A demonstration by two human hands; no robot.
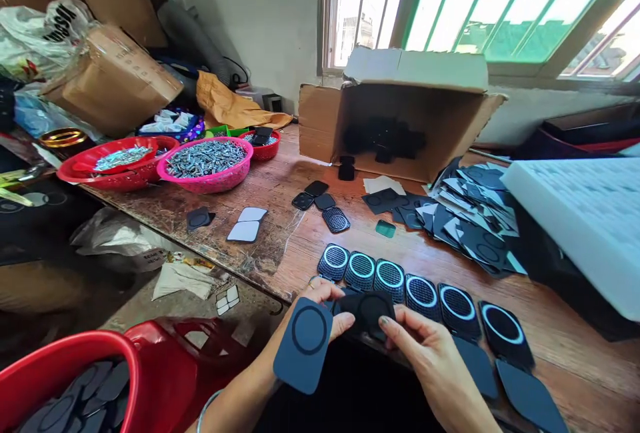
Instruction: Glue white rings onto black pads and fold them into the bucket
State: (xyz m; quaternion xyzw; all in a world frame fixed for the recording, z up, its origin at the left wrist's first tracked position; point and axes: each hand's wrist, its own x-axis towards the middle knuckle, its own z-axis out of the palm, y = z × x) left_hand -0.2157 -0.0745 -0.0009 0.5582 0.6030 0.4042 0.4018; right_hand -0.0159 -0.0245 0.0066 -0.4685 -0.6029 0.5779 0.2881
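Observation:
Above the table's front edge, my left hand (323, 309) and my right hand (417, 339) pinch a black panel with a dark ring (373, 309) from its two sides. A dark grey rounded rectangular piece with a printed ring (300, 349) hangs in front of my left hand and forearm. Whether it is joined to the black panel or tucked between my fingers I cannot tell. Just beyond my hands runs a row of black square stacks with white rings (390, 276). Flat dark panels (530, 393) extend from the right-hand stacks towards me.
An open cardboard box (320, 123) stands at the back. Right of it lie loose dark sheets (480, 239) near a white foam block (580, 219). Baskets of small metal parts, one pink (205, 186), stand at left. A red tub (133, 379) holds dark pieces at lower left.

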